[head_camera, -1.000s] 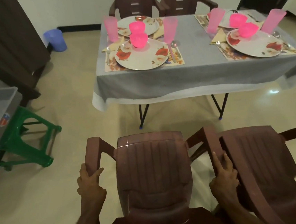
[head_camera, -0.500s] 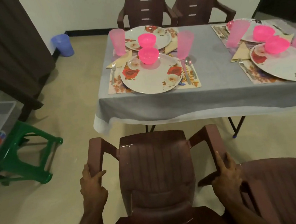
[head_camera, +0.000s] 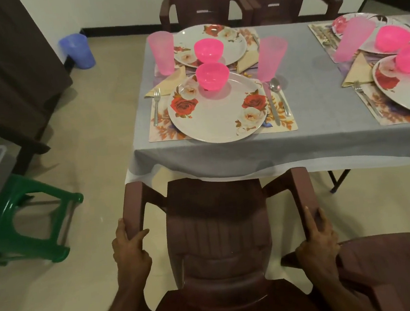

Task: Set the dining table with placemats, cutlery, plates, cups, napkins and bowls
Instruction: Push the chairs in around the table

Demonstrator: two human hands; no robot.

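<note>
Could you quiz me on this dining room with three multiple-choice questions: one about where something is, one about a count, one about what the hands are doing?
1. Where does the fork of the near left setting lie?
A. left of the plate
B. inside a bowl
C. on the floor

2. How many pink bowls show on the table?
A. two
B. four
C. six

3. What are the left hand and right hand doing?
A. hanging idle
B. each gripping an armrest of the brown chair
C. lifting a cup

Answers: 1 A, it lies on the placemat beside the plate; 2 B, two per side; 3 B, fingers wrap both armrests.
</note>
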